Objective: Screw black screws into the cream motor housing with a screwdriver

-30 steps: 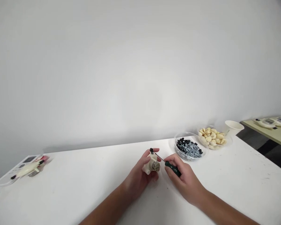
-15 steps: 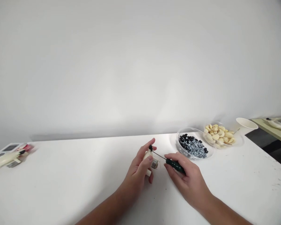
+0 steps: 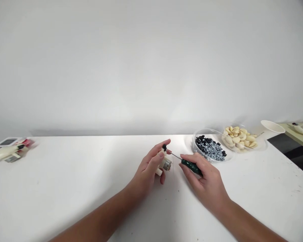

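My left hand (image 3: 147, 168) is closed around a cream plastic piece with a small motor (image 3: 166, 164) showing its silver metal can. A little black part (image 3: 164, 147) sits at the top of the piece, beside my raised index finger. In my right hand (image 3: 208, 178) is a screwdriver (image 3: 190, 166) with a dark green handle, gripped between thumb and fingers. Its thin shaft slants up to the left, with the tip close to the black part. Whether the tip touches it I cannot tell.
A clear bowl (image 3: 194, 145) of black pieces and silver screws stands right of my hands. Behind it are a clear bowl (image 3: 264, 148) of cream plastic pieces and a white cup (image 3: 272, 129). Cream assemblies (image 3: 5, 153) lie far left on the white table (image 3: 65, 188).
My view has tipped down, so the table and everything on it appear higher. Both hands keep nearly the same grip, and the screwdriver stays at the black part.
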`<action>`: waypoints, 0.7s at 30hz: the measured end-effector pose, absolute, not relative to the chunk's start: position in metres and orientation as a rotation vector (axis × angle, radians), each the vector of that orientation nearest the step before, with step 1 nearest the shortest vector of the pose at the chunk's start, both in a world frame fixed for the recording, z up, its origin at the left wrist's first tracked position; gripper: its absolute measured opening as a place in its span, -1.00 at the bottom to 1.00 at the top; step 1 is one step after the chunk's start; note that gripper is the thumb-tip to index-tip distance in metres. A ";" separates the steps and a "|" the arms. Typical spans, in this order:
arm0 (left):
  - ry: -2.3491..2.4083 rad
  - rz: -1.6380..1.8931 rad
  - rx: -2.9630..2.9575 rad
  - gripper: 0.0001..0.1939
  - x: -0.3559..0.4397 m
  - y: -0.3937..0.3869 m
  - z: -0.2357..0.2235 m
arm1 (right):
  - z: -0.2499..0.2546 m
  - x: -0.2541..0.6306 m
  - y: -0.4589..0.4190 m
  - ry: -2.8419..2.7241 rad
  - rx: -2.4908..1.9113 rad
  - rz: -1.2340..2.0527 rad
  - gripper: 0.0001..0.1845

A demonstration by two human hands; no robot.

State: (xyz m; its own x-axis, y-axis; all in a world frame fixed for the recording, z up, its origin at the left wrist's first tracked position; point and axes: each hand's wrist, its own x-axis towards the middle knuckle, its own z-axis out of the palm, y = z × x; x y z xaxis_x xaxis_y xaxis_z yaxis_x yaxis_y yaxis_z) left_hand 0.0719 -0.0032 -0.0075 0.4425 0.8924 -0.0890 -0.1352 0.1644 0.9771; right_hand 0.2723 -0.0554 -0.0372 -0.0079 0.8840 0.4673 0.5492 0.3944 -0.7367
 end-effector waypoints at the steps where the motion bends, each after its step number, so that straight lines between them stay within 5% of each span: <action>1: 0.823 0.858 1.175 -0.48 0.072 -0.003 -0.007 | -0.037 0.272 -0.055 -1.684 -1.272 0.429 -0.75; 21: 0.761 0.787 1.440 -0.73 0.069 -0.013 -0.012 | -0.014 0.278 -0.058 -1.991 -1.389 0.358 -0.76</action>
State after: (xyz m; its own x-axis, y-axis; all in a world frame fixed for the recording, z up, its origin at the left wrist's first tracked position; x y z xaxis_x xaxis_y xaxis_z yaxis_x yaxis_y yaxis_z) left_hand 0.0687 -0.0125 -0.0118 0.5475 0.8366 0.0191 -0.0088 -0.0171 0.9998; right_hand 0.2777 -0.0585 -0.0138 -0.2052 0.9068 0.3684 0.7215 0.3944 -0.5691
